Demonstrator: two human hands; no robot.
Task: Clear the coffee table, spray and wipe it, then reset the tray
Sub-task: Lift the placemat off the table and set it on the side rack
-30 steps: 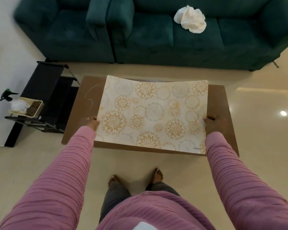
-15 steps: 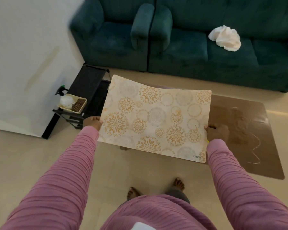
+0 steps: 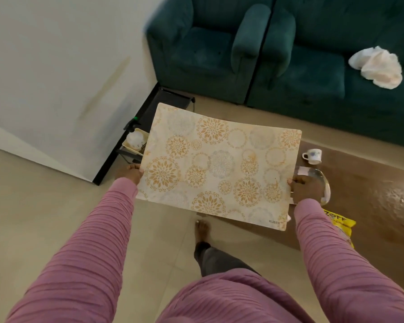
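I hold a cream placemat with gold floral circles (image 3: 219,164) flat in the air, left of the brown coffee table (image 3: 371,206). My left hand (image 3: 130,173) grips its left edge and my right hand (image 3: 301,187) grips its right edge. On the table stand a white cup (image 3: 313,156), a clear glass plate (image 3: 322,185) partly behind my right hand, and a yellow packet (image 3: 341,226) partly hidden by my right sleeve. A small tray (image 3: 135,141) holding a white item sits on the black side stand (image 3: 149,113), with a spray bottle top (image 3: 132,123) beside it.
A dark green sofa (image 3: 289,54) runs along the back with a crumpled white cloth (image 3: 378,66) on its seat. A white wall (image 3: 56,66) is on the left. My bare foot (image 3: 202,229) stands on the beige tiled floor (image 3: 44,217) below the mat.
I have carried the mat leftward off the table toward the side stand, and my view turned left. The table's surface, cup, plate and packet now show to the right.
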